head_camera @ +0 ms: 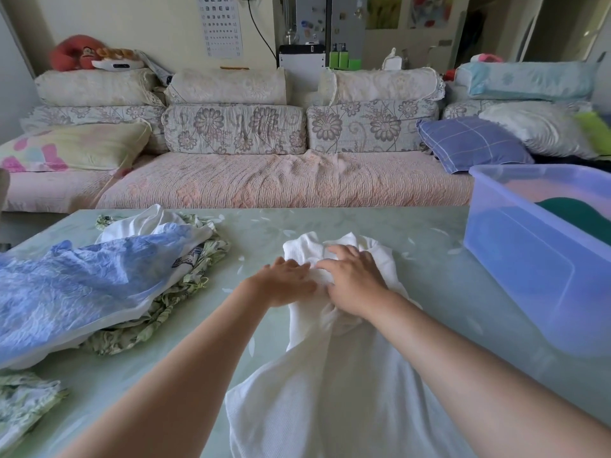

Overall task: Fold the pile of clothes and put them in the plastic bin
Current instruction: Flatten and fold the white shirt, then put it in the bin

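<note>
1. Work piece. The white garment [330, 391] lies lengthwise on the green table [433, 279]. Its broad end is nearest the person, and it narrows to a bunched section under the palms.

2. Hand state. The left hand [284, 283] and right hand [354, 281] rest side by side on the bunched section, fingertips almost meeting. Fingers on both are extended and laid on the cloth, not curled round it. Whether a thumb pinches fabric underneath cannot be told.

3. Step in hand, as judged: flattening the garment before the first fold. Recommended procedure:
- Keep the fingers flat and sweep outward from the centre, left fingers to the left and right fingers to the right.
- Clear the ridges below the right wrist first, since a fold made over them will set crooked.
- Square the rumpled end just beyond the fingertips before folding.

4. Remaining stock. The pile of clothes [82, 285] sits well to the left of the left fingers, unfolded, with a blue crinkled piece on top.

5. Destination. The plastic bin [529, 259] stands to the right of and beyond the right fingers. A dark green item [582, 216] already lies inside.
</note>
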The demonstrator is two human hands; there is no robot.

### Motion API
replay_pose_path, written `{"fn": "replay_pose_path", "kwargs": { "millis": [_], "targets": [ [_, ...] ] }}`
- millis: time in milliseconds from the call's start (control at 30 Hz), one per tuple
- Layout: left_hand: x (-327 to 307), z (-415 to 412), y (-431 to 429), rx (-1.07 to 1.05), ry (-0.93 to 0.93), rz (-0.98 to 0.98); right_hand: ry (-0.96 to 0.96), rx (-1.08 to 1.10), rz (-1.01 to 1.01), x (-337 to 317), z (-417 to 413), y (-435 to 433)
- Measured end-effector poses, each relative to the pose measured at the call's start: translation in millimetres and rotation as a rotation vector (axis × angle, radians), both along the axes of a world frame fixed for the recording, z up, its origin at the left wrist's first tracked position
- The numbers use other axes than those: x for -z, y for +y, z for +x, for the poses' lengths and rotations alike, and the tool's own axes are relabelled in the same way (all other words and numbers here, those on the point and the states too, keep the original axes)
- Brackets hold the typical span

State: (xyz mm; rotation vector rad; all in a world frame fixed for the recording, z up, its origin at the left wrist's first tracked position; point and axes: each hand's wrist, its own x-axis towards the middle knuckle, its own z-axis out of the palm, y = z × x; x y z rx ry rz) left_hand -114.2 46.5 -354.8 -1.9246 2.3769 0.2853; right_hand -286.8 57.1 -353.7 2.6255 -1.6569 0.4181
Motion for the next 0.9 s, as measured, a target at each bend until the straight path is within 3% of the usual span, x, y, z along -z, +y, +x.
{"fn": "replay_pose_path", "kwargs": {
  "millis": [133, 333, 633, 767, 900],
  "targets": [
    [4.4, -0.5, -13.1, 0.011, -0.025, -0.192, 0.070, -0.091, 0.230, 10.2, -0.8, 0.3],
    [28.8, 12.7, -41.9, 0.030, 0.049, -0.036, 0.125, -0.043, 0.366, 21.5, -13.4, -14.6],
    [36.1, 11.6, -59.0, -0.153, 0.138, -0.139, 0.124, -0.005, 0.301, 36.8, -12.2, -28.7],
    [22.0, 10.3, -43.2, -0.091, 0.137, -0.376, 0.139, 0.133, 0.225, 37.8, -8.6, -29.9],
    [3.1, 6.6, -14.6, -0.028, 0.230, -0.377, 0.132, 0.243, 0.135, 37.6, -4.0, -18.3]
  ]
}}
